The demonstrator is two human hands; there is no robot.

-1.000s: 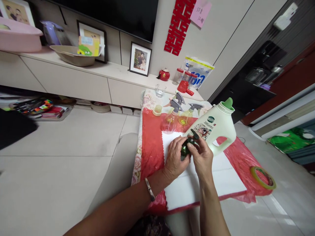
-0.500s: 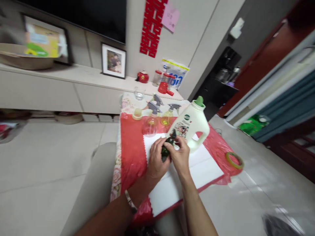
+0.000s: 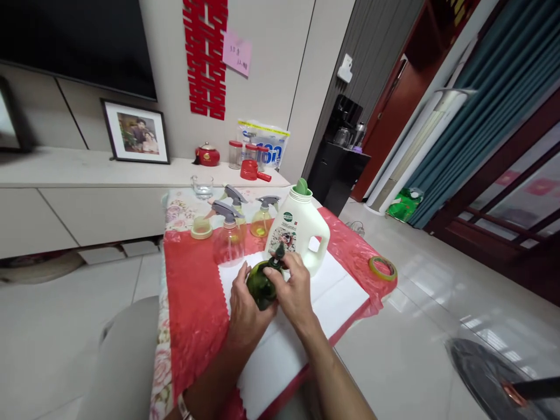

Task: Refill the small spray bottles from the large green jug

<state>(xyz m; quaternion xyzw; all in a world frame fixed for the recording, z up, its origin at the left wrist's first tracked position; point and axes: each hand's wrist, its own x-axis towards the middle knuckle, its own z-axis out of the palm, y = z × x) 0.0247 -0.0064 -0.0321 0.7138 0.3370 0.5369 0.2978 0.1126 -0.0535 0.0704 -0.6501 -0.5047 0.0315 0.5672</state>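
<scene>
Low table [image 3: 173, 211], red sheet [image 3: 192, 303], white cloth [image 3: 345, 294]

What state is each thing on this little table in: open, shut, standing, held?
Dark green round bottle: held, left hand cupping its body, right hand gripping its black sprayer top.
White plastic jug with green cap: upright, capped.
Clear plastic spray bottle with grey trigger: upright, trigger head on.
Yellowish spray bottle: upright, yellow liquid at the bottom.
Clear drinking glass: upright, looks empty.
Yellow-green tape roll: lying flat on red plastic sheet.
</scene>
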